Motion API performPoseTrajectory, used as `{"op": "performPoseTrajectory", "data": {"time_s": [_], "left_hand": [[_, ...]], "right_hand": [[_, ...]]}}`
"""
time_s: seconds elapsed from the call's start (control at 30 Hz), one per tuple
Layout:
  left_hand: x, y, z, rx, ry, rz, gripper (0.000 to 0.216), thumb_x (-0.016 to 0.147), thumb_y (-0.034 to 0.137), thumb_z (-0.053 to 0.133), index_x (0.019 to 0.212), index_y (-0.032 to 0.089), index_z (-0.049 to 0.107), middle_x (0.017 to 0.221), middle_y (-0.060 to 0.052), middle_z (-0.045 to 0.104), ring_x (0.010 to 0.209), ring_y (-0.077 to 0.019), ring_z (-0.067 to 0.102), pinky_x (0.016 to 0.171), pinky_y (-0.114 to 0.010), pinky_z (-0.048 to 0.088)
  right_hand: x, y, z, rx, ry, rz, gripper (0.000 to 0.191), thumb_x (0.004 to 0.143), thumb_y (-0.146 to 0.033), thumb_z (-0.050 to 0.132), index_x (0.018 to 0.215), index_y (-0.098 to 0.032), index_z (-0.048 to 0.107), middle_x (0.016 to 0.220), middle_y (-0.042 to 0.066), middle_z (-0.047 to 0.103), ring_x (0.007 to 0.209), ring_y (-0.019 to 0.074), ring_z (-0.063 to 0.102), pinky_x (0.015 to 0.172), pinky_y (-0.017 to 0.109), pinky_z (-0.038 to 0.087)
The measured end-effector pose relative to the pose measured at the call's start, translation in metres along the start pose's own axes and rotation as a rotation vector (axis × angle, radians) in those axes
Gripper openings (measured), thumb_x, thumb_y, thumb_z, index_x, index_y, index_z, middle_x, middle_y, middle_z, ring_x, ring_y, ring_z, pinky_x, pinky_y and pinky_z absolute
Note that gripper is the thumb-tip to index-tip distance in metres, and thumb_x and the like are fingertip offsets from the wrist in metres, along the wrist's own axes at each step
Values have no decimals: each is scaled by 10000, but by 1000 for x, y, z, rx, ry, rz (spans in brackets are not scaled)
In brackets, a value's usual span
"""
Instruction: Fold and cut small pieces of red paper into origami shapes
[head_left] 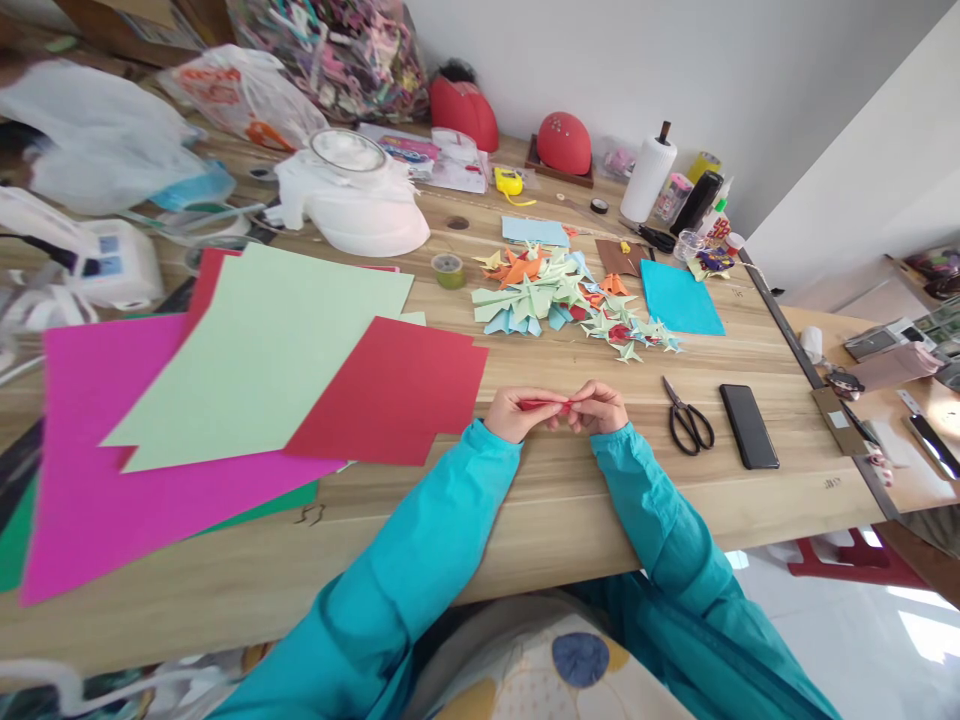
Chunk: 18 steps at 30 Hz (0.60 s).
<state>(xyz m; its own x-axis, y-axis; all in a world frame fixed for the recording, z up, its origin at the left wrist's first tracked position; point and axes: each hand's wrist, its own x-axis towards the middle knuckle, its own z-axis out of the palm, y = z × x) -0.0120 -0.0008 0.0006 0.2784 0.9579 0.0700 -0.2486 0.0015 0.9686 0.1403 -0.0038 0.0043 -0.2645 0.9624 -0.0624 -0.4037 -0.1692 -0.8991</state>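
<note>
Red folded strip of paper (535, 405), clamped in the fingers of left hand (514, 413) and right hand (603, 409) over light-brown wooden counter (555, 530); long axis crosswise, equally near both.

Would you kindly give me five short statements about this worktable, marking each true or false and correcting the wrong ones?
1. The left hand and right hand hold a small red piece of paper. True.
2. The scissors lie to the left of both hands. False: the scissors lie to their right, between the right hand and the phone.
3. A pile of folded paper shapes lies beyond the hands. True.
4. The bright blue sheet lies under the phone. False: the bright blue sheet lies farther back, apart from the phone.
5. A large pale green sheet partly covers the magenta sheet. True.
</note>
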Motion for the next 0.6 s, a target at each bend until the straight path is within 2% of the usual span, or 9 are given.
{"op": "performPoseTrajectory", "data": {"time_s": [0.23, 0.33, 0.43, 0.5, 0.53, 0.6], "left_hand": [[-1, 3, 3, -38, 39, 31, 165, 567, 232, 741, 701, 142, 705, 676, -42, 680, 463, -122, 569, 451, -273, 496], [-2, 2, 3, -96, 1, -15, 166, 565, 192, 735, 720, 137, 709, 696, -57, 689, 480, -140, 579, 469, -296, 496], [-2, 5, -3, -259, -125, -122, 245, 587, 162, 691, 828, 128, 705, 808, -97, 700, 590, -198, 628, 553, -351, 509], [-1, 9, -10, -432, -271, -221, 380, 585, 169, 653, 963, 133, 674, 887, -118, 694, 702, -257, 650, 654, -420, 504], [0, 11, -12, -506, -340, -272, 408, 583, 205, 642, 983, 126, 666, 900, -130, 690, 732, -283, 650, 685, -450, 496], [1, 13, -16, -564, -398, -357, 402, 643, 324, 586, 950, 80, 674, 915, -166, 680, 784, -311, 644, 716, -463, 489]], "right_hand": [[-3, -2, 4, 19, -8, -15, 82, 589, -181, 651, 644, -162, 594, 497, -16, 632, 387, 98, 529, 370, 203, 400], [-5, -6, 2, -2, -6, -52, 51, 593, -151, 636, 631, -162, 605, 491, -20, 629, 387, 98, 529, 361, 198, 382], [-5, -9, -4, -33, -2, -85, 49, 592, -143, 641, 628, -159, 612, 477, -24, 622, 366, 90, 515, 352, 193, 373], [-4, -11, -8, -51, -5, -93, 60, 589, -167, 658, 624, -157, 610, 462, -27, 613, 344, 85, 500, 339, 191, 366], [-4, -11, -10, -60, -15, -93, 76, 585, -186, 670, 619, -156, 610, 454, -27, 608, 334, 84, 492, 330, 190, 361], [-4, -11, -12, -93, -63, -89, 112, 576, -221, 692, 616, -148, 617, 449, -21, 602, 329, 84, 485, 318, 192, 361]]}}
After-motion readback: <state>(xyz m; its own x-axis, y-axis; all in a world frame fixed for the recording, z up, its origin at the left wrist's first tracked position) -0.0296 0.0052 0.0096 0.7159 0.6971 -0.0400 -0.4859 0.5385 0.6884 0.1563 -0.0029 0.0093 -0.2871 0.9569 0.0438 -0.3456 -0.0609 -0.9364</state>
